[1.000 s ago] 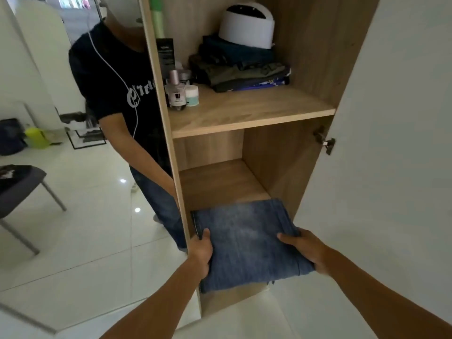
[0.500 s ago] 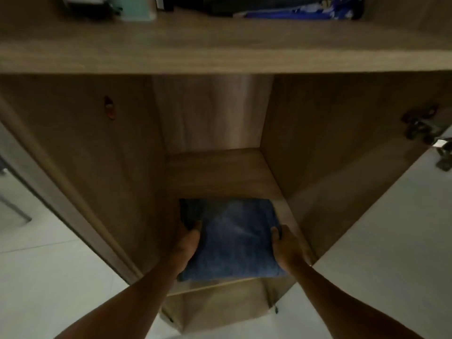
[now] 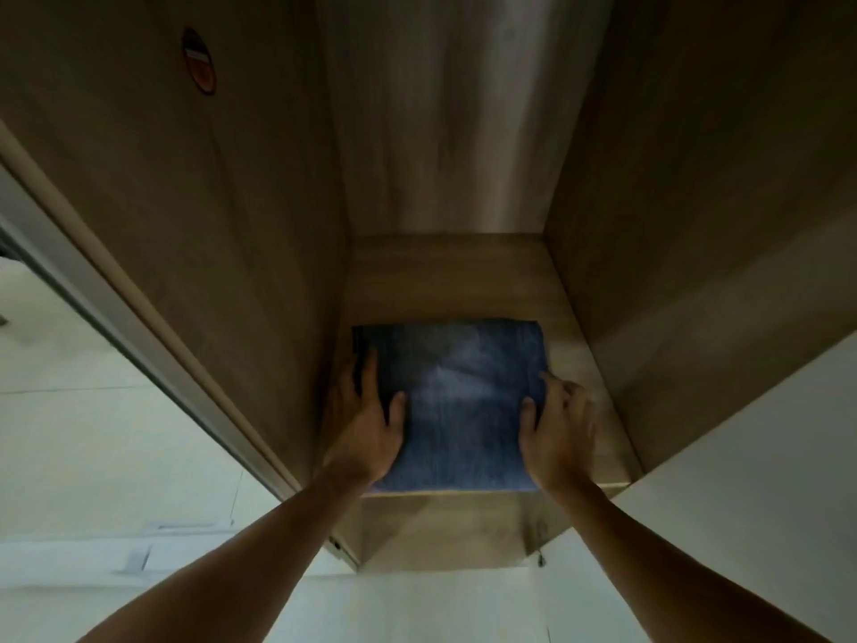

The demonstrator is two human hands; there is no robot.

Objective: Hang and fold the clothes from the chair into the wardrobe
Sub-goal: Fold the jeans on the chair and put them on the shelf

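A: Lying flat on the lower shelf (image 3: pixel 445 276) of the wardrobe (image 3: pixel 695 225), folded jeans (image 3: pixel 457 401). Long axis runs front to back; near edge at the shelf lip, far edge pointing at the back panel. Bare shelf behind.

B: Hands?

A: Left hand (image 3: pixel 366 420) on the left edge, thumb on top of the denim, fingers down the side by the wall. Right hand (image 3: pixel 554 433) on the right edge, thumb on top, fingers curled over the side. Both clamped on the jeans, set apart by the width of the stack.

B: Versus a second ago?

A: Then the jeans hung half over the shelf lip, skewed. Now fully on the shelf and squared. View has dropped inside the compartment; upper shelf gone from sight. Round sticker (image 3: pixel 199 60) on the left wall.
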